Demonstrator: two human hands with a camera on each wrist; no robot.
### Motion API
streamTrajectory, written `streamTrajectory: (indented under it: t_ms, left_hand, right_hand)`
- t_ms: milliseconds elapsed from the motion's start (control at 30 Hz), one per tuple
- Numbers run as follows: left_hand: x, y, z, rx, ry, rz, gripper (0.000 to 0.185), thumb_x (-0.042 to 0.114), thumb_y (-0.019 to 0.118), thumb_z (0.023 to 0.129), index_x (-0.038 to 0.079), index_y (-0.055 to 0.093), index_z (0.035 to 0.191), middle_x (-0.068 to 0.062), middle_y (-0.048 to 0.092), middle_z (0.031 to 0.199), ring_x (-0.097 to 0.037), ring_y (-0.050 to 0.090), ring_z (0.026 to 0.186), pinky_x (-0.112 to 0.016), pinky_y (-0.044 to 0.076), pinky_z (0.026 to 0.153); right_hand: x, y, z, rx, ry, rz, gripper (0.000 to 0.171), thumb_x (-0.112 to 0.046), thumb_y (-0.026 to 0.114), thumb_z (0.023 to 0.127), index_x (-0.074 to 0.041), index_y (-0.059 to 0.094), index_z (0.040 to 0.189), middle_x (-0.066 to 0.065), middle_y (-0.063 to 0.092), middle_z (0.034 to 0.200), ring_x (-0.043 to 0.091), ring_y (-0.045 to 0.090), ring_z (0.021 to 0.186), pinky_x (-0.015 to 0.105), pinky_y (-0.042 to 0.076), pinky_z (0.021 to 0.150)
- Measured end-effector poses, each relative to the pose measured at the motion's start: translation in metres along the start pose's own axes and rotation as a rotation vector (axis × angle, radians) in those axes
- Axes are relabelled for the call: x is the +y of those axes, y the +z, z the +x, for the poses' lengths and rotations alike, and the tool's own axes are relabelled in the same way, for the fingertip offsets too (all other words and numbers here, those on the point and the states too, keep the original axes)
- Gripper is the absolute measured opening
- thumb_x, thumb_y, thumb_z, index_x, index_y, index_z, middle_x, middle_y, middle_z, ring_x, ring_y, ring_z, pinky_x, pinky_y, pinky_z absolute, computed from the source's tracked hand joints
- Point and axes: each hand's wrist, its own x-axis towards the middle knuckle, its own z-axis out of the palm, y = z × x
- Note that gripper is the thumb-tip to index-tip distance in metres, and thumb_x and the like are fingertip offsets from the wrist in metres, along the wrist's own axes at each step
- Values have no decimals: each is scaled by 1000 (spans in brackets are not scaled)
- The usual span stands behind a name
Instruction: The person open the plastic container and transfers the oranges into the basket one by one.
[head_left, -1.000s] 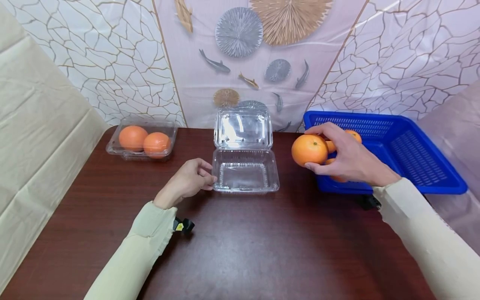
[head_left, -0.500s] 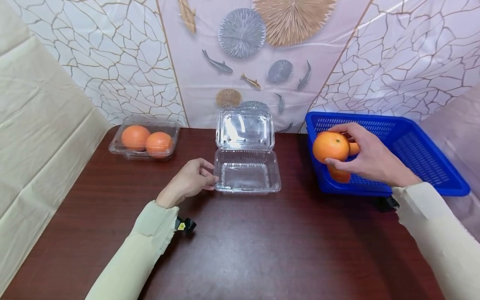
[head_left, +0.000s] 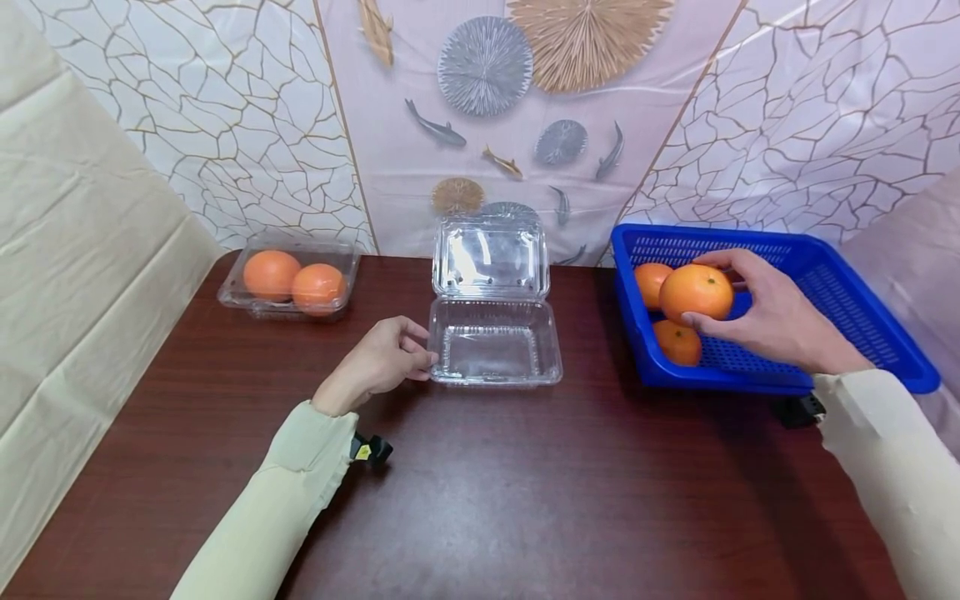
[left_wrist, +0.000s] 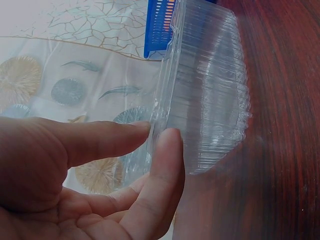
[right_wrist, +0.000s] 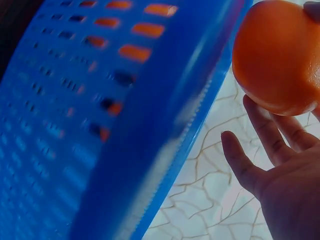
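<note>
My right hand (head_left: pixel 772 308) grips an orange (head_left: pixel 697 294) between thumb and fingers over the blue basket (head_left: pixel 840 333). In the right wrist view the held orange (right_wrist: pixel 277 57) shows above the basket's rim. Two more oranges lie in the basket's left end, one at the back (head_left: pixel 651 283) and one in front (head_left: pixel 678 343). My left hand (head_left: pixel 382 358) is at the left edge of a clear plastic clamshell box (head_left: pixel 491 342), whose lid stands raised at the back. In the left wrist view, thumb and a finger (left_wrist: pixel 167 155) pinch the box's rim.
At the back left stands another clear clamshell box (head_left: pixel 345 267) with two oranges (head_left: pixel 271 275) inside. A patterned backdrop (head_left: pixel 262 125) rises behind the dark wooden table (head_left: pixel 480 500).
My right hand has carried the orange rightward, from the basket's left rim to over its inside, uncovering the two oranges there. My left hand stays at the box.
</note>
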Motion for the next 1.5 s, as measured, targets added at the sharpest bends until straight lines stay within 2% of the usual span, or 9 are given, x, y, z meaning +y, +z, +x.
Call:
streamTrajectory:
  t_ms: [167, 400, 667, 900, 1067, 1367, 1500]
  left_hand:
    - [-1, 1, 1, -3, -6, -13, 39, 5, 65, 98, -6, 50, 133, -17, 68, 102, -32, 75, 92, -40, 62, 86]
    - [0, 0, -1, -2, -8, -6, 38, 4, 65, 98, -5, 50, 133, -17, 68, 102, -32, 75, 93, -40, 62, 87]
    - [1, 0, -1, 3, -3, -7, 38, 5, 65, 98, -5, 50, 132, -17, 68, 102, -32, 75, 92, -41, 62, 86]
    - [0, 0, 0, 2, -2, -4, 38, 5, 65, 99, -5, 51, 132, -17, 69, 102, -32, 75, 92, -40, 62, 86]
    - [0, 0, 0, 2, 3, -3, 38, 5, 65, 99, -6, 51, 132, -17, 69, 102, -33, 75, 91, -40, 63, 85]
    - [0, -1, 0, 2, 1, -7, 38, 5, 65, 99, -6, 50, 132, -17, 69, 101, -32, 76, 91, -40, 63, 84]
    - [0, 0, 1, -1, 1, -11, 38, 5, 65, 99, -6, 50, 132, -17, 68, 101, -32, 76, 90, -40, 63, 84]
  right_hand:
    - [11, -2, -4, -8, 35, -24, 68, -35, 85, 84, -14, 52, 138, 12, 57, 135, 28, 52, 111, 9, 35, 80]
    - [27, -8, -7, -51, 107, -58, 75, -42, 83, 85, -9, 47, 141, 19, 54, 134, 38, 53, 113, 13, 34, 74]
    - [41, -9, -10, -75, 163, -93, 77, -46, 81, 86, -6, 46, 141, 22, 54, 130, 38, 52, 110, 14, 34, 73]
    - [54, -7, -10, -130, 210, -127, 81, -52, 77, 88, -3, 43, 142, 25, 53, 131, 41, 52, 111, 38, 44, 82]
    - [63, -5, -11, -148, 205, -145, 81, -51, 76, 88, 0, 43, 142, 27, 54, 129, 42, 53, 110, 44, 44, 82]
    - [73, 1, -9, -207, 206, -158, 81, -51, 74, 90, 2, 42, 142, 32, 52, 132, 46, 52, 114, 64, 41, 95]
    - [74, 3, -9, -240, 226, -175, 83, -54, 73, 90, 4, 41, 142, 34, 52, 132, 47, 52, 113, 67, 42, 97]
